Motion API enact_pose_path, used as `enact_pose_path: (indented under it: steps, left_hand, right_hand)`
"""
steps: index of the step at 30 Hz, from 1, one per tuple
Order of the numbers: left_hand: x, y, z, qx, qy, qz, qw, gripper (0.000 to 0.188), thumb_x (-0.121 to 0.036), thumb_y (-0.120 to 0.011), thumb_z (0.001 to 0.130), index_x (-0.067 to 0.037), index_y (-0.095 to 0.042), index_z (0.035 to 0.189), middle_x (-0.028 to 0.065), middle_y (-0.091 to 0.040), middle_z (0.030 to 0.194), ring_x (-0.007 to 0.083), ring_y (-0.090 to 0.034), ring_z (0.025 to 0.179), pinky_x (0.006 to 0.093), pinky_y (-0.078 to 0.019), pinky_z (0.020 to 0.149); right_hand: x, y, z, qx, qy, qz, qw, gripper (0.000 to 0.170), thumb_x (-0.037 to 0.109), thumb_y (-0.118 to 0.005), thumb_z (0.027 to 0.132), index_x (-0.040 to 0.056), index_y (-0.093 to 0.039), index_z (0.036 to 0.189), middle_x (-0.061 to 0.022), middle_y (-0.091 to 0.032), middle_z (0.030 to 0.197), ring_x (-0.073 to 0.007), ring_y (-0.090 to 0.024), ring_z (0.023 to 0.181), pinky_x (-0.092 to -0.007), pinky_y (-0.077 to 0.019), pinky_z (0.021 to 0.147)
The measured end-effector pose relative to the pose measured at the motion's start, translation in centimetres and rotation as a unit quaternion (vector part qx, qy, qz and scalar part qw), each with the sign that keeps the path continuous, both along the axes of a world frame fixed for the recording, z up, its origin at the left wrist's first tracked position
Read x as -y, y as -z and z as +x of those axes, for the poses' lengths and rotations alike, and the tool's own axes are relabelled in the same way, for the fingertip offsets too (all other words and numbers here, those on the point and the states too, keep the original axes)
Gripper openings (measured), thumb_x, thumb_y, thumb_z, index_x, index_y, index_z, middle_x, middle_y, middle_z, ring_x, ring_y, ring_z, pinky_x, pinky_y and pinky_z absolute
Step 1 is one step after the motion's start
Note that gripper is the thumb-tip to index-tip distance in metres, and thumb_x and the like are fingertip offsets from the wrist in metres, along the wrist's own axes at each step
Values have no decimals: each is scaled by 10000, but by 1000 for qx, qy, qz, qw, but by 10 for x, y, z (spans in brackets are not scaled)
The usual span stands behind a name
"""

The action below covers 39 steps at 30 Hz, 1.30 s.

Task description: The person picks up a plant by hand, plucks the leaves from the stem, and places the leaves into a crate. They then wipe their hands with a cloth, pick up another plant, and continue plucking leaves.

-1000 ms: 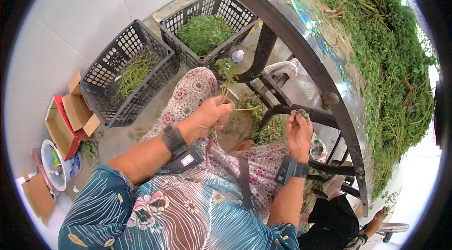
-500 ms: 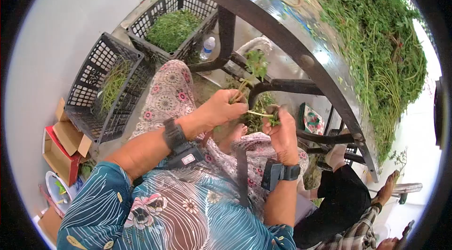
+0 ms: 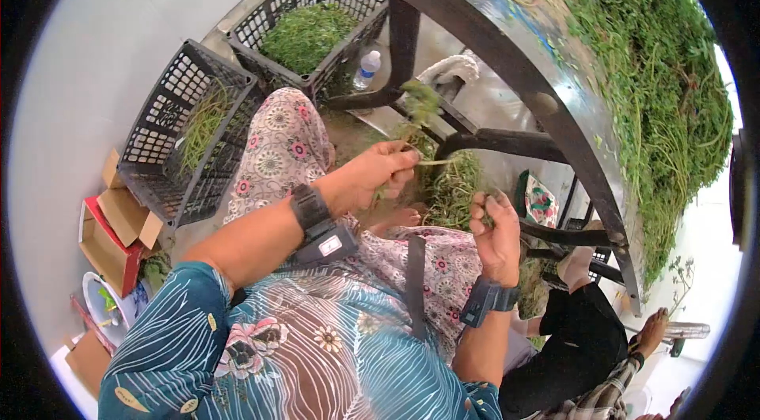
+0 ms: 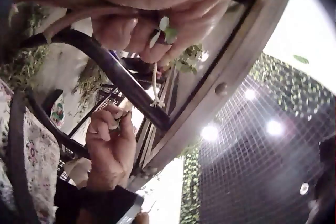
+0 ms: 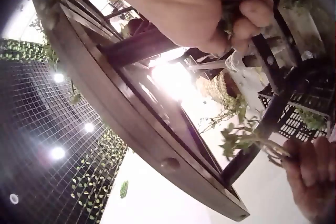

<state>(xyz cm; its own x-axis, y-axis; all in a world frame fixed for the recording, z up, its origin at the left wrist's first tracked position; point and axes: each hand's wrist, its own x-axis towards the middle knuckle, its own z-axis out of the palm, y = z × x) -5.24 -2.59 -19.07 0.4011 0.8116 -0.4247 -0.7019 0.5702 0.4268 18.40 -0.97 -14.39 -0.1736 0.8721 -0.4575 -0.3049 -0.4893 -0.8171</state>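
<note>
In the head view my left hand (image 3: 378,174) grips leafy green stems (image 3: 422,107), their leaves above the fist and one pale stem sticking out to the right. The right wrist view also shows the leafy ends (image 5: 244,139) fanning out from that hand (image 5: 313,174). Reddish stems (image 4: 79,16) run out behind my left fingers in the left wrist view. My right hand (image 3: 496,234) stands a little apart, fingers curled round a small piece of greens (image 5: 229,16) mostly hidden in the fingers.
A curved-edged table (image 3: 546,103) on dark metal legs bears a large heap of greens (image 3: 657,87) at right. Two black crates (image 3: 190,135) with greens, a water bottle (image 3: 366,69) and cardboard boxes (image 3: 119,234) stand on the floor. Another person (image 3: 586,325) sits at lower right.
My hands met at the pale stem half a second ago and are now apart, the right one having drawn away to the right. The head view has also shifted.
</note>
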Motion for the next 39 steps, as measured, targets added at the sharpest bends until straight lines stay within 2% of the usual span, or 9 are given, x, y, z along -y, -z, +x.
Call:
enact_pose_path:
  steps: [5, 10, 14, 18, 23, 25, 31, 34, 39]
  left_hand:
    - [-4, 26, -14, 42, -47, -28, 998, 96, -148, -471, 892, -141, -437, 802, -45, -420, 585, 51, -318, 485, 223, -267, 402]
    - [-3, 28, -14, -11, -79, -16, 997, 64, -137, -477, 886, -134, -457, 826, -40, -455, 617, 57, -360, 515, 210, -303, 442]
    - [1, 39, -13, -26, -133, -33, 990, 71, -114, -520, 867, -98, -518, 936, -3, -549, 725, 91, -531, 635, 237, -469, 573]
    - [3, 43, -12, -33, -156, -45, 986, 73, -112, -536, 859, -92, -537, 930, 16, -569, 738, 102, -545, 637, 246, -477, 579]
    - [3, 50, -6, -32, -161, -44, 986, 73, -119, -533, 864, -96, -529, 933, 24, -561, 725, 103, -536, 616, 237, -470, 564]
    - [4, 53, -6, -37, -157, -37, 986, 70, -125, -530, 868, -100, -521, 934, 12, -536, 701, 93, -510, 589, 233, -455, 541]
    - [2, 49, 1, -145, -149, -16, 978, 62, -139, -500, 884, -98, -502, 930, -25, -471, 665, 58, -424, 538, 208, -387, 479]
    - [2, 48, 3, -166, -137, 20, 976, 103, -136, -477, 890, -83, -507, 972, -19, -490, 681, 50, -427, 547, 192, -362, 462]
    - [4, 43, 1, -162, -74, 68, 982, 175, -128, -481, 895, -81, -522, 1059, -31, -504, 677, 36, -449, 534, 176, -358, 433]
  right_hand:
    - [4, -6, -48, 52, -140, 9, 989, 208, 90, -541, 824, 26, -539, 1022, -57, -585, 808, -105, -496, 574, -211, -413, 496]
    - [17, -14, -110, 238, -266, 97, 929, 279, 158, -596, 769, -28, -561, 974, -114, -613, 859, -190, -597, 746, -287, -473, 650]
    - [23, 24, -123, 326, -287, 203, 877, 349, 211, -647, 712, -34, -581, 951, -187, -623, 920, -270, -608, 855, -332, -455, 776]
    - [22, 30, -129, 343, -262, 215, 876, 343, 209, -644, 714, -26, -586, 956, -193, -624, 902, -286, -610, 852, -339, -460, 759]
    - [17, 49, -123, 344, -305, 262, 849, 253, 110, -563, 799, -59, -523, 983, -67, -562, 756, -148, -590, 592, -268, -528, 416]
    - [17, 45, -121, 348, -335, 251, 839, 238, 131, -547, 819, -48, -527, 975, -67, -563, 751, -146, -599, 624, -264, -532, 436]
    - [18, 18, -105, 6, -369, 6, 929, 149, 142, -521, 828, -2, -545, 861, -57, -561, 726, -139, -508, 582, -245, -411, 527]
    - [17, 2, -99, -113, -236, -50, 964, 100, 110, -500, 842, 34, -506, 906, -81, -568, 809, -142, -521, 622, -233, -402, 507]
    - [9, 2, -82, -140, -139, -20, 980, 140, 50, -506, 821, 44, -485, 959, -103, -573, 914, -174, -552, 744, -252, -433, 556]
